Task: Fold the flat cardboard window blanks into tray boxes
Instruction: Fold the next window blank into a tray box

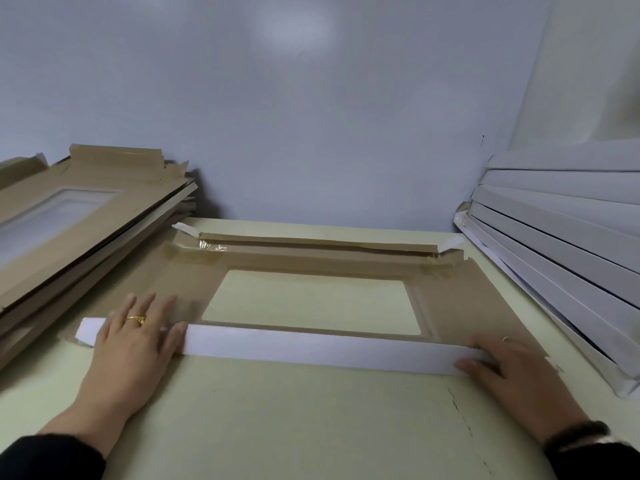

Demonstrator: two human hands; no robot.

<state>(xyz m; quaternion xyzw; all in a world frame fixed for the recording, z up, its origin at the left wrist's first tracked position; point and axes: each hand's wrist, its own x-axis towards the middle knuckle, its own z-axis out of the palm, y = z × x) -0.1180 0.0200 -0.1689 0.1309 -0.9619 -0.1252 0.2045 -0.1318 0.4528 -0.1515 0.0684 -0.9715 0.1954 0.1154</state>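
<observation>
Hands, left hand (pixel 133 336) and right hand (pixel 509 367), press flat-fingered on the cardboard blank's (pixel 460 299) folded white flap (pixel 311 348), running left-right.

Brown cardboard blank (pixel 460 306), its near flap (pixel 311 351) showing white. Pale yellow-green worktop (pixel 294 420). Gold ring (pixel 136 320), black sleeves (pixel 52 457).

You worked under soft, even light; a pale glare patch sat on the wall (pixel 294 29) ahead (no hard highlights elsewhere). Shadows stayed faint, darkest behind the blank stack (pixel 69 216). The wide lens bowed the edges, and your fingertips looked slightly blurred.
</observation>
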